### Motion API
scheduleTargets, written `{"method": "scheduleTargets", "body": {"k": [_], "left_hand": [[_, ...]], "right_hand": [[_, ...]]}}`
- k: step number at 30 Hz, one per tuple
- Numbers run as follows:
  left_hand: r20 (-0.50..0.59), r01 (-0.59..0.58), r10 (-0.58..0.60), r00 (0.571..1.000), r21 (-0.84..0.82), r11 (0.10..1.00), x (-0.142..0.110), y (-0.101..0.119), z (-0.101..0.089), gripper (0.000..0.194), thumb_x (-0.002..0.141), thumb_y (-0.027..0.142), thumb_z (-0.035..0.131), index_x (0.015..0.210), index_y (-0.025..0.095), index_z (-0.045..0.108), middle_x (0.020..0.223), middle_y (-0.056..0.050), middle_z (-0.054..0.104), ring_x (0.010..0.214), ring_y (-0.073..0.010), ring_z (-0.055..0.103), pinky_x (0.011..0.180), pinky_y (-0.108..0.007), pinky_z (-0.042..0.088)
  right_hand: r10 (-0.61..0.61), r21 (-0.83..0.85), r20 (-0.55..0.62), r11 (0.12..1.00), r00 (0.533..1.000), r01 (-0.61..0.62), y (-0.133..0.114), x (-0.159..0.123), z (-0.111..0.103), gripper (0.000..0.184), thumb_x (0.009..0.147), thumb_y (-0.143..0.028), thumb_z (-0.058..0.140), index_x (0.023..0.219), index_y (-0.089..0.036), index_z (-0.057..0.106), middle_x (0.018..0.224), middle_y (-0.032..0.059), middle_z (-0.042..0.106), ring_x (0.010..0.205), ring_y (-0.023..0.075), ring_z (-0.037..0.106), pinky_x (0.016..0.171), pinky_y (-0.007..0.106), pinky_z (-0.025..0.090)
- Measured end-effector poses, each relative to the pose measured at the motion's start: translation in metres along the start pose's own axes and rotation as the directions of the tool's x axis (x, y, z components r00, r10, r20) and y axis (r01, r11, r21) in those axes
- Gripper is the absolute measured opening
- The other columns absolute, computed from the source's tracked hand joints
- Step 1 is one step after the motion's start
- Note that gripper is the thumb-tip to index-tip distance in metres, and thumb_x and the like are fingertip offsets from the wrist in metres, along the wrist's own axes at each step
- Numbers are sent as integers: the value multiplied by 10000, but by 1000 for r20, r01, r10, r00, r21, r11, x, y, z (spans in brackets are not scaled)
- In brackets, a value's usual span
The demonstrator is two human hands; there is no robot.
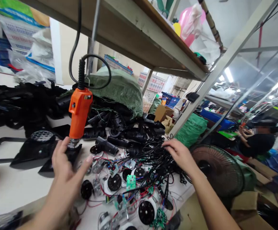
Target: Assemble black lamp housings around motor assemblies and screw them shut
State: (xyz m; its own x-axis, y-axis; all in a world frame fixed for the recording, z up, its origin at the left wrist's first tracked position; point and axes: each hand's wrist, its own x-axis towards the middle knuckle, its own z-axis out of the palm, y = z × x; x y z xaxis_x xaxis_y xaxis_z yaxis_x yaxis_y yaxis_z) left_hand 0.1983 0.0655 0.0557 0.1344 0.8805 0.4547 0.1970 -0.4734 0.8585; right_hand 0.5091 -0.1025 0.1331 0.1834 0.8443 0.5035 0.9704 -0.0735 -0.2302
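Note:
My left hand (65, 167) hovers open just below an orange electric screwdriver (79, 111) that hangs on a black cable over the white workbench (14, 185); thumb and fingers are spread and hold nothing. My right hand (179, 153) lies with fingers stretched on a tangle of black wires (158, 159). Between the hands lie several small motors with black rotors (115, 182) and green circuit boards (130, 182) joined by red and black leads.
Black plastic housings (21, 105) are piled at the back left, with a green sack (119, 86) behind them. A wooden shelf (139, 35) runs overhead. A floor fan (218, 169) and cardboard boxes stand on the right, where another person (258, 140) sits.

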Motion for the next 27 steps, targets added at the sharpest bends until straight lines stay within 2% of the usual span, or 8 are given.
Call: {"method": "scheduleTargets", "body": {"k": [3,6,8,13,14,17,24,27], "left_hand": [[229,-251,246,942,-7,968,-21,16,1,438,913,339,460,1342,339,371,1482,-31,326,1391,-266,232,1125,-541,204],[615,-572,457,643,-11,820,-21,25,13,320,912,242,465,1207,353,522,1351,-5,524,1324,-264,374,1105,-556,253],[736,-662,424,528,44,749,-10,29,25,361,854,185,542,1202,283,554,1305,-65,565,1237,-307,472,1042,-565,351],[691,-644,394,606,135,753,23,40,49,305,875,105,449,1120,208,599,1105,-76,626,975,-239,611,860,-412,513],[666,-630,390,635,156,761,28,43,52,326,891,112,418,1166,194,572,1140,-88,605,999,-240,602,873,-415,507],[611,-588,361,704,218,778,34,46,59,391,899,95,354,1260,112,501,1177,-150,568,1000,-257,601,863,-439,514],[562,-522,306,769,275,807,38,35,68,390,896,93,413,1272,127,511,1114,-112,589,1026,-231,595,910,-382,489],[565,-491,259,783,306,816,40,25,72,366,896,120,502,1261,147,507,1121,-92,606,1026,-238,595,906,-446,477]], "right_hand": [[-2,52,-196,999,981,12,-12,7,-9,199,889,-214,452,934,-232,645,927,42,657,915,189,602,870,373,452],[5,115,-419,992,908,47,-32,12,-8,156,889,-231,468,903,-227,624,914,39,638,944,190,584,952,398,410],[32,159,-546,985,837,67,-46,13,-4,125,888,-258,494,881,-219,613,899,39,624,944,190,580,970,404,397],[211,275,-787,961,580,24,-53,16,9,167,936,-309,409,999,-209,526,982,47,552,970,173,541,936,371,395],[251,308,-779,951,575,2,-50,17,12,181,929,-332,420,1000,-203,526,964,46,556,934,174,548,902,363,411],[338,400,-648,913,683,-72,-37,18,17,227,829,-402,573,887,-183,586,828,27,604,786,179,576,788,341,450],[435,587,-483,805,760,-88,-31,13,7,262,638,-363,760,765,-183,618,726,1,628,704,171,578,729,330,454],[479,694,-590,712,650,104,-43,22,-12,210,720,-371,691,751,-212,557,694,-47,554,624,116,529,664,288,464]]}}
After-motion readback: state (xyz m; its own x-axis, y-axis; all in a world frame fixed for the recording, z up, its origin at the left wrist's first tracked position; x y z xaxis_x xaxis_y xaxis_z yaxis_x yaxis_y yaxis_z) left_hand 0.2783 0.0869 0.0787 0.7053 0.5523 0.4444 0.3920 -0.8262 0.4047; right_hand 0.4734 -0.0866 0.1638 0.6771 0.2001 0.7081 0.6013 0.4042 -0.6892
